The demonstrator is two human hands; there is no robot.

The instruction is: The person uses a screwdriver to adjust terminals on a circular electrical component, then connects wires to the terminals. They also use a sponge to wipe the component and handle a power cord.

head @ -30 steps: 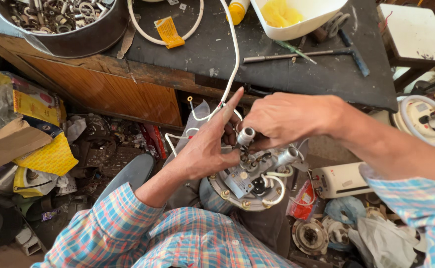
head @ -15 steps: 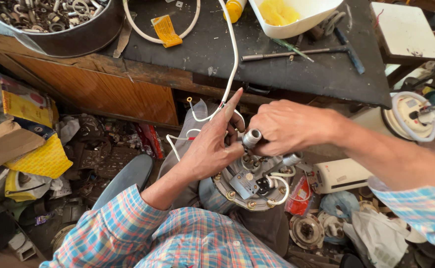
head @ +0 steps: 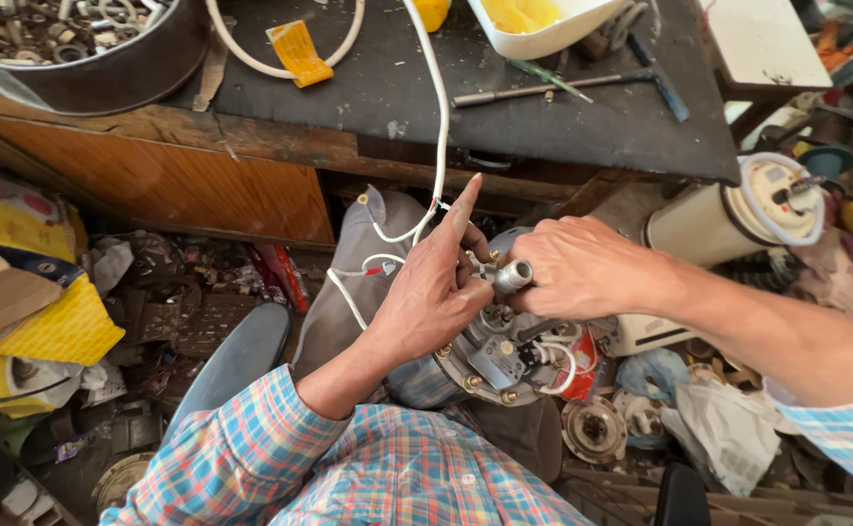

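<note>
At frame centre, the left hand (head: 433, 292) and right hand (head: 573, 265) meet over a round grey metal appliance base (head: 504, 356). Above them the dark-topped wooden table (head: 368, 97) spans the upper frame, with a round metal bowl of scrap parts (head: 86, 44) upper left and a white plastic tub (head: 543, 24) upper centre.

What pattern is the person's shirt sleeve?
Plaid sleeve: blue, red and white checks, clearest in the head view.

Bright, even daylight fills the scene, strongest at the upper right, where a white board (head: 762, 39) nearly washes out. Shadows are soft; the space under the dark surface (head: 543, 117) stays dim. Focus is sharp throughout, with slight wide-angle stretching toward the edges.
</note>
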